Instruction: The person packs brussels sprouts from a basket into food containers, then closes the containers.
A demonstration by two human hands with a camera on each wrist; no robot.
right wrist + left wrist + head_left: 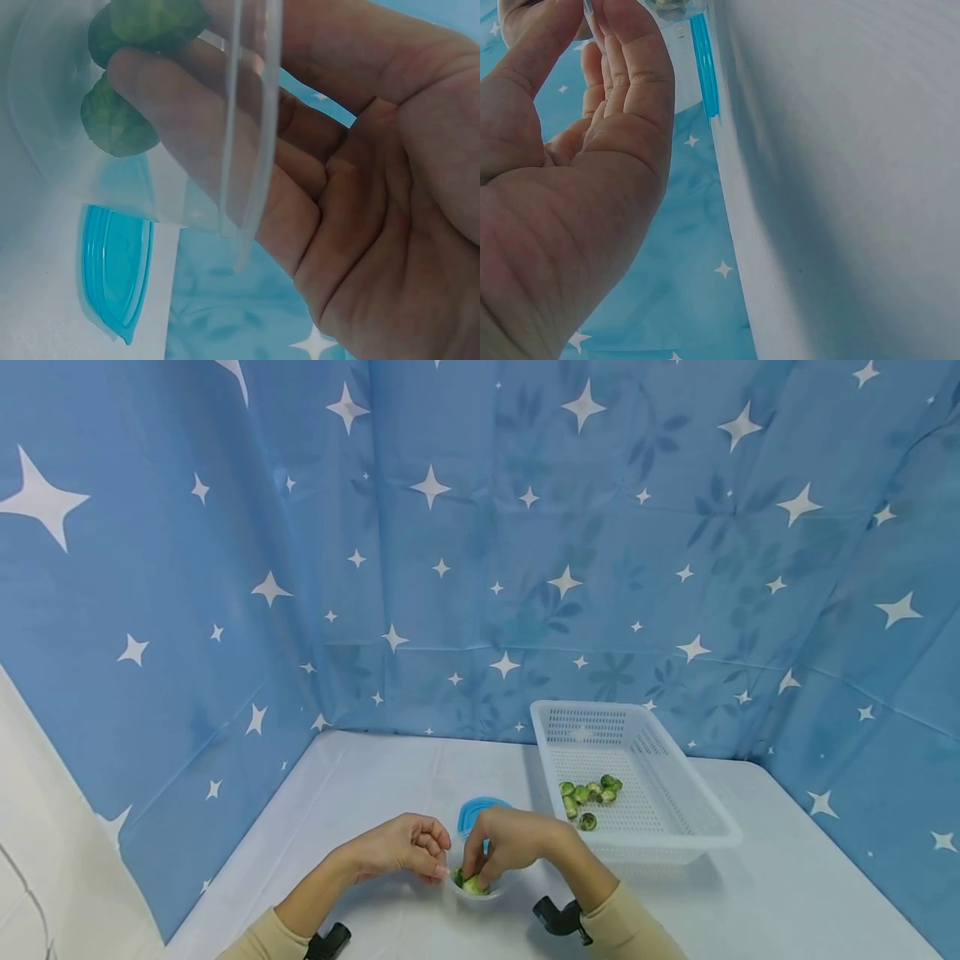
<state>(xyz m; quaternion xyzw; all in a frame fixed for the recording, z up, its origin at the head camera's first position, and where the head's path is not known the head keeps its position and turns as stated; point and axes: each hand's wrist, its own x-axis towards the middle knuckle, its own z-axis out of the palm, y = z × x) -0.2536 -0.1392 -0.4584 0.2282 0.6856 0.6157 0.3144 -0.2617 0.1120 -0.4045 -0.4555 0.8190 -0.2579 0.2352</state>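
Evidently, left hand point(402, 849) pinching clear plastic tub point(52, 135) by its thin rim, right hand point(517, 839) inside gripping round, leafy sprout point(154, 21)

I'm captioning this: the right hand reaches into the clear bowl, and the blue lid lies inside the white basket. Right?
No: the blue lid lies on the table, not inside the white basket, as the head view shows. The right hand does reach into the clear bowl.

L hand point(604, 154) pinches clr rim point(589, 10) nr lid point(706, 67).
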